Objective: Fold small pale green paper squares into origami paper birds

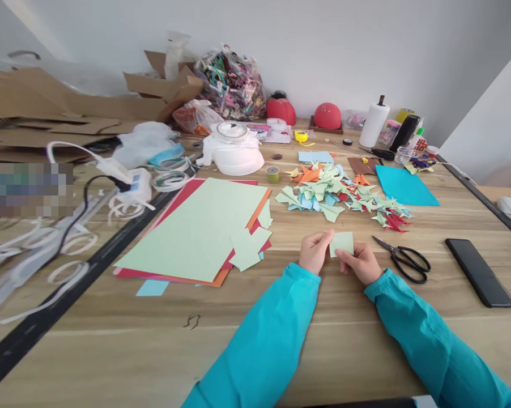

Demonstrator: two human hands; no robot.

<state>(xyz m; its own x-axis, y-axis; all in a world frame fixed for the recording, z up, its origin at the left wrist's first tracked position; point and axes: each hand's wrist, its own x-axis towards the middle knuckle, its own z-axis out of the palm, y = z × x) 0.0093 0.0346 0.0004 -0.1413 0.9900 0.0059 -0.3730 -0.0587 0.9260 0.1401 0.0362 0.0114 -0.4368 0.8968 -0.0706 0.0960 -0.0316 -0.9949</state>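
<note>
A small pale green paper square (343, 242) is held between both my hands, just above the wooden table. My left hand (315, 253) pinches its left edge with thumb and fingers. On the lower right edge, the thumb of my right hand (361, 263) presses the paper against the fingers. Black-handled scissors (406, 259) lie a little right of my right hand, blades pointing back left. Beyond my hands is a heap of folded paper pieces (327, 187) in green, orange, blue and red. To the left, large coloured paper sheets (196, 226) lie stacked, with pale green cut pieces (250, 247) at their right edge.
A black phone (480, 272) lies at the right. Behind the heap are a bright blue sheet (407, 186), a thread spool (272, 174) and a yellow tape measure (301, 136). Power cables (75, 243) and cardboard (89, 105) crowd the left side.
</note>
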